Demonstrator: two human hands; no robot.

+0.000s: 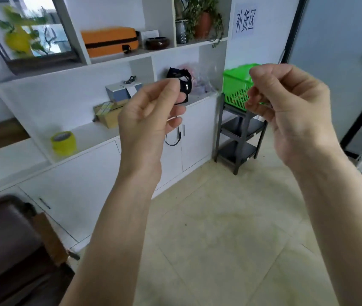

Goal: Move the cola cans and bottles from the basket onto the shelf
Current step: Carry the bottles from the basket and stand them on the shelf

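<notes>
A green plastic basket (235, 87) stands on top of a small black rack (239, 138) by the wall, partly hidden behind my right hand. Something reddish shows faintly through its mesh; no can or bottle can be made out. Both my hands are raised in front of me, well short of the basket. My left hand (151, 115) has its fingers curled in with nothing in it. My right hand (290, 109) is also loosely closed and holds nothing.
A white wall unit (87, 133) fills the left, holding a yellow tape roll (63, 142), cardboard boxes (109, 113), a black strap item (183, 82) and an orange case (109, 40). A dark chair (5, 239) is at lower left. A glass door (341, 62) is at right. The floor is tiled.
</notes>
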